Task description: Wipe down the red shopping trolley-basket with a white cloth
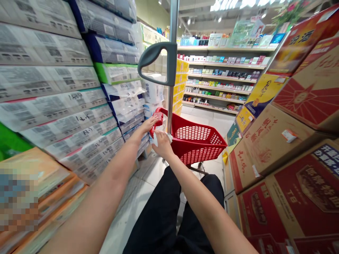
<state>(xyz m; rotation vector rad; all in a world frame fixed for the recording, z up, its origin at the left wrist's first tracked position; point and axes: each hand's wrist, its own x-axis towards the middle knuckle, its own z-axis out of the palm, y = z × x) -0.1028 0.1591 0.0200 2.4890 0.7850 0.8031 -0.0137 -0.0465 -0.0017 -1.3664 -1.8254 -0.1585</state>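
Wiping step, seemingly: right hand (163, 144) grips a white cloth (155, 139) at the near left end of the red shopping cart (196, 135). Left hand (151, 122) lies on its handle (159, 118), grip unclear; continuing calls for steadying the cart

Through head camera I see shop: red cart (197, 145) ahead, wrapped packs (47, 77) stacked high at left, printed cartons (270, 134) with tags (289, 135) piled at right. Shelves (225, 49) at far end hold rows of small boxed goods (227, 59). Bright ceiling lights (233, 4) above.
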